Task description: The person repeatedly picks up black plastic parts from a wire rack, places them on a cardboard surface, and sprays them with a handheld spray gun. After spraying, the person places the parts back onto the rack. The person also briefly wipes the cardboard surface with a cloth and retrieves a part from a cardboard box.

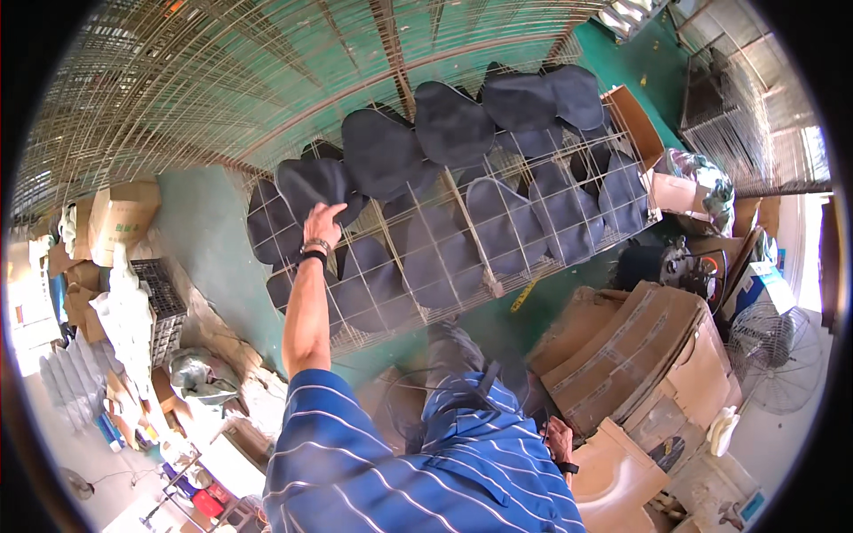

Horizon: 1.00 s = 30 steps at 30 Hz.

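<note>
Right hand (559, 441) low beside striped shirt (426, 462), fingers hidden, grip unreadable. Lower dark pieces (498, 222) partly masked by wire rack (462, 258) (possibly overlapping). Cardboard stack (640, 355) contents unseen.

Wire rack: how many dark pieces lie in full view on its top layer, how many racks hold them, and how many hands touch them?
dark pieces in full view on top: 5 (more beneath, too overlapped to count)
wire rack: 1
left hand touching a piece: 1
Total: 7
</note>
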{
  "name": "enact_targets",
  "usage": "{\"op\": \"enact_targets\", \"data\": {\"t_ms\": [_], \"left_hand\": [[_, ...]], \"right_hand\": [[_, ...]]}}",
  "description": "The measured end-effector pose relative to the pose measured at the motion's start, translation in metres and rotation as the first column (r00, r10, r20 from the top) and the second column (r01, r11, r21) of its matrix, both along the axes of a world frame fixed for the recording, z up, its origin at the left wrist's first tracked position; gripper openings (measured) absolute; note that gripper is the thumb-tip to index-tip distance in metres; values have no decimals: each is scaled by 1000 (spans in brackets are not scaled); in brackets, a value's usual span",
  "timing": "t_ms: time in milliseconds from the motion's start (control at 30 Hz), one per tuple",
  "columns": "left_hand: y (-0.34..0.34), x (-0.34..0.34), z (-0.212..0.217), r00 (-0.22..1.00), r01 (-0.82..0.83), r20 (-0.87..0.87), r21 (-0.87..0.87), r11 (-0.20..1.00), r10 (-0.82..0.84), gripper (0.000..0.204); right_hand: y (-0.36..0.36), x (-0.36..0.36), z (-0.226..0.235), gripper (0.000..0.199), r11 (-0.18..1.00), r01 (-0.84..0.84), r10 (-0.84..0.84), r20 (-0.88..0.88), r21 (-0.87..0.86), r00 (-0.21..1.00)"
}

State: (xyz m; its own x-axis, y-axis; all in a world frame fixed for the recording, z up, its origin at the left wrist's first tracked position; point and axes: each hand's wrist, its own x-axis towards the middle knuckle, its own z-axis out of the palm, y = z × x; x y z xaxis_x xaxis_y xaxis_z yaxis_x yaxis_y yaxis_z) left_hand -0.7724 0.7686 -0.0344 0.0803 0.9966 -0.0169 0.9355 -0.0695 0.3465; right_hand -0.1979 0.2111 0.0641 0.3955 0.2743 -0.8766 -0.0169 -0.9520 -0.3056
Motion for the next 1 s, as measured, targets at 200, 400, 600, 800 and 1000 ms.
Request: {"op": "enact_targets", "data": {"t_ms": [200, 400, 600, 800, 1000], "left_hand": [[-23, 29, -10, 993, -105, 61, 64, 992, 101, 50], [-25, 39, -6, 989, -141, -45, 48, 989, 144, 43], [12, 39, -15, 979, 182, -153, 370, 911, -134, 29], [-34, 111, 9, 994, 109, -20, 269, 957, -108, 42], [-39, 170, -26, 986, 165, -58, 290, 943, -155, 31]], "right_hand": [[-19, -2, -8, 53, 999, -43, 43, -15, 33, 999], [-25, -12, -16, 51, 998, -56, 56, -3, 35, 998], [-59, 6, -68, 17, 354, -889, 616, 643, 290, 455], [-74, -18, -30, 40, 968, -137, 25, 462, 211, 887], [-118, -83, -55, 50, 908, 390, -418, 284, 150, 863]]}}
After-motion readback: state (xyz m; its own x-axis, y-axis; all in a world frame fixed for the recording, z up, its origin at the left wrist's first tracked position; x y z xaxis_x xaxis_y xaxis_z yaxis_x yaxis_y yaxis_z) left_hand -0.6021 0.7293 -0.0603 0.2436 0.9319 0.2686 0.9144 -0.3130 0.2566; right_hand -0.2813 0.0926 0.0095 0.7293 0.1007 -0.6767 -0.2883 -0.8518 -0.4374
